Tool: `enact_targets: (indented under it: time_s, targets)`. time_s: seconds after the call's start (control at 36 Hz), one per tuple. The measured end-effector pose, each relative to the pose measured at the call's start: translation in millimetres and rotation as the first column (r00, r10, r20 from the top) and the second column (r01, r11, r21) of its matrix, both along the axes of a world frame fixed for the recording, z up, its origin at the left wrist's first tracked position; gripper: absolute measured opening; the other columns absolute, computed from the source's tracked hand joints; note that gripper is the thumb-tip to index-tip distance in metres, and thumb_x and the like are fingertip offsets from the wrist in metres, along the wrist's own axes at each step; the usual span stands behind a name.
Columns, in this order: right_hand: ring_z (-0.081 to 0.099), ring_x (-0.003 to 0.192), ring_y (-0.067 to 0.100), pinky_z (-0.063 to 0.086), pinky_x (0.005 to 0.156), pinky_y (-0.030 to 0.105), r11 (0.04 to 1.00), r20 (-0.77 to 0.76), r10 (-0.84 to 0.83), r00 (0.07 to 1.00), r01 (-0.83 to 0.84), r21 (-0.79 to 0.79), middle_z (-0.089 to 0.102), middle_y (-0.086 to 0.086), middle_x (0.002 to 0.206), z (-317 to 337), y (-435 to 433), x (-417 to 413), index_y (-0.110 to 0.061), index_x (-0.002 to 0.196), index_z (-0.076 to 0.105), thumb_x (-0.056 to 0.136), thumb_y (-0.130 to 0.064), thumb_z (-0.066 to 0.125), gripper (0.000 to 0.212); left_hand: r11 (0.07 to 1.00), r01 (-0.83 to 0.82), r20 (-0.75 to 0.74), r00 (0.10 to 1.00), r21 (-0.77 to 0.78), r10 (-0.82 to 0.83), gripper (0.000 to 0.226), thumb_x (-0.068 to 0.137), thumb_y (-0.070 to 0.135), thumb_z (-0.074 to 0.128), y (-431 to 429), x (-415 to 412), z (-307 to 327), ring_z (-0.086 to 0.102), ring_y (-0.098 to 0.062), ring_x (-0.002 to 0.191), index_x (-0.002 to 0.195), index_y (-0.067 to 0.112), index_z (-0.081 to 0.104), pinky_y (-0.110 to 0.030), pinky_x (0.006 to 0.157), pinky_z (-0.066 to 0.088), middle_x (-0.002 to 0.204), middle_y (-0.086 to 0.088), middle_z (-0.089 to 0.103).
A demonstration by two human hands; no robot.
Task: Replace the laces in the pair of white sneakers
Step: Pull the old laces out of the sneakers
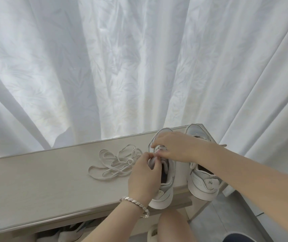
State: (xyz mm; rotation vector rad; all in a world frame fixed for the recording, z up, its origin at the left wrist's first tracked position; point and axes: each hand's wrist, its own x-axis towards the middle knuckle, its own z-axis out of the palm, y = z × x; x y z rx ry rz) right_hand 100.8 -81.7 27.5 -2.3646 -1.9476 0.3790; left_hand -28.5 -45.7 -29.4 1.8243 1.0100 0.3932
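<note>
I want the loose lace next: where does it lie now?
In the head view the loose lace lies tangled on the bench, just left of the left hand and the left sneaker.

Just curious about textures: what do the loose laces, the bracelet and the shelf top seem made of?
Loose laces: flat woven fabric, perhaps cotton, matte cream; they lie in limp loops. Bracelet: likely metal, silvery; its small linked discs shine. Shelf top: seemingly wood-look laminate, matte pale beige with faint grain.

two white sneakers stand side by side, heels overhanging the edge, loose white laces tangled beside them.
</note>
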Motion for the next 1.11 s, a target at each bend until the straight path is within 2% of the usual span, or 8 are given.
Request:
enact_targets:
  time_s: [0.36, 0.5, 0.61, 0.78, 0.86, 0.92, 1.03, 1.11]
  targets:
    - [0.052, 0.089, 0.024, 0.031, 0.078, 0.030, 0.981, 0.172, -0.114, 0.979, 0.084, 0.174, 0.058, 0.003, 0.105, -9, 4, 3, -0.011, 0.103, 0.047, 0.102, -0.034, 0.031, 0.028, 0.999, -0.036, 0.018, 0.999, 0.022, 0.036, 0.011, 0.093, 0.037, 0.048, -4, 1, 0, 0.058, -0.006, 0.096, 0.098, 0.033, 0.056, -0.032, 0.083, 0.048, 0.100, 0.016, 0.062]
    - [0.053, 0.077, 0.019, 0.035, 0.071, 0.028, 0.879, -0.367, -0.307, 0.878, 0.410, 0.243, 0.054, -0.003, 0.085, -5, 10, 13, -0.009, 0.094, 0.047, 0.101, -0.031, 0.033, 0.026, 0.998, -0.055, 0.026, 0.998, 0.021, 0.055, 0.009, 0.093, 0.036, 0.047, -5, 2, 1, 0.058, -0.006, 0.094, 0.096, 0.034, 0.056, -0.033, 0.083, 0.048, 0.096, 0.018, 0.062]
    - [0.066, 0.072, 0.017, 0.054, 0.073, 0.026, 0.815, -0.853, -0.233, 0.467, 0.573, 0.091, 0.066, 0.002, 0.076, -8, 14, -7, -0.008, 0.085, 0.043, 0.103, -0.021, 0.031, 0.025, 0.998, -0.052, 0.017, 0.999, 0.033, 0.051, 0.008, 0.094, 0.037, 0.046, -6, 2, 2, 0.058, -0.005, 0.091, 0.095, 0.036, 0.054, -0.030, 0.079, 0.048, 0.093, 0.020, 0.060]
    - [0.045, 0.041, 0.019, 0.053, 0.050, 0.033, 0.556, -0.963, -0.264, -0.050, 0.808, -0.194, 0.042, 0.010, 0.052, -12, 26, -13, -0.006, 0.066, 0.040, 0.102, -0.014, 0.028, 0.038, 0.998, -0.049, 0.063, 0.997, 0.039, 0.046, 0.017, 0.095, 0.036, 0.046, -8, 1, -1, 0.058, -0.001, 0.096, 0.108, 0.040, 0.055, -0.030, 0.083, 0.048, 0.098, 0.024, 0.059]
    - [0.029, 0.041, 0.011, 0.040, 0.030, 0.018, 0.441, -0.709, 0.103, -0.698, 0.671, -0.596, 0.029, 0.005, 0.046, -11, 26, -4, -0.010, 0.061, 0.035, 0.083, 0.015, 0.021, 0.036, 0.998, -0.051, 0.074, 0.996, 0.045, 0.048, 0.014, 0.095, 0.035, 0.044, -8, 2, -3, 0.060, 0.000, 0.091, 0.105, 0.043, 0.052, -0.034, 0.081, 0.050, 0.096, 0.023, 0.062]
    - [0.030, 0.040, 0.005, 0.029, 0.024, 0.013, 0.483, -0.471, 0.319, -0.823, 0.568, -0.666, 0.030, 0.004, 0.037, -3, 26, 9, -0.012, 0.060, 0.036, 0.066, 0.016, 0.021, 0.032, 0.998, -0.064, 0.082, 0.995, 0.027, 0.062, 0.012, 0.095, 0.037, 0.045, -5, 1, -5, 0.060, -0.002, 0.093, 0.102, 0.040, 0.054, -0.036, 0.082, 0.050, 0.095, 0.022, 0.062]
    - [0.021, 0.026, 0.006, 0.015, 0.023, 0.012, 0.538, -0.750, 0.084, -0.656, 0.663, -0.520, 0.025, -0.003, 0.037, 16, 18, 33, -0.017, 0.060, 0.028, 0.097, -0.009, 0.027, 0.038, 0.996, -0.084, 0.100, 0.991, -0.001, 0.084, 0.011, 0.094, 0.037, 0.047, -4, 0, -6, 0.060, -0.003, 0.096, 0.099, 0.037, 0.057, -0.037, 0.084, 0.050, 0.097, 0.020, 0.064]
    - [0.016, 0.034, 0.005, 0.011, 0.028, 0.013, 0.745, -0.915, -0.403, -0.002, 0.579, -0.330, 0.024, -0.006, 0.043, 32, 5, 25, -0.018, 0.058, 0.029, 0.091, -0.012, 0.036, 0.034, 0.995, -0.099, 0.111, 0.989, -0.021, 0.100, 0.010, 0.093, 0.036, 0.049, -5, 1, -6, 0.059, -0.004, 0.097, 0.098, 0.037, 0.058, -0.037, 0.086, 0.049, 0.096, 0.020, 0.064]
